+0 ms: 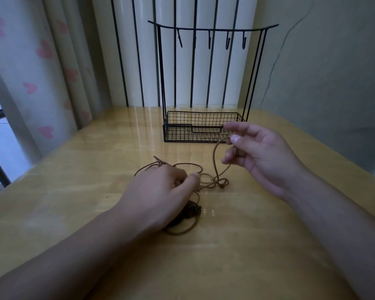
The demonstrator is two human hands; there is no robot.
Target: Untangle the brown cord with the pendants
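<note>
A thin brown cord [214, 158] lies in tangled loops on the wooden table [95, 161]. My right hand [256, 154] is raised above the table and pinches a loop of the cord between thumb and fingers. That loop runs down to a small knot [221, 183] on the tabletop. My left hand [160, 191] rests on the table with fingers curled, pinching the cord near the tangle. Dark pendants [191, 212] show partly beneath my left hand, and more cord loops out below it.
A black wire rack [204, 126] with a mesh basket and a top bar carrying several hooks stands at the back of the table. Behind it are a white radiator with dark bars and a curtain with pink hearts at the left.
</note>
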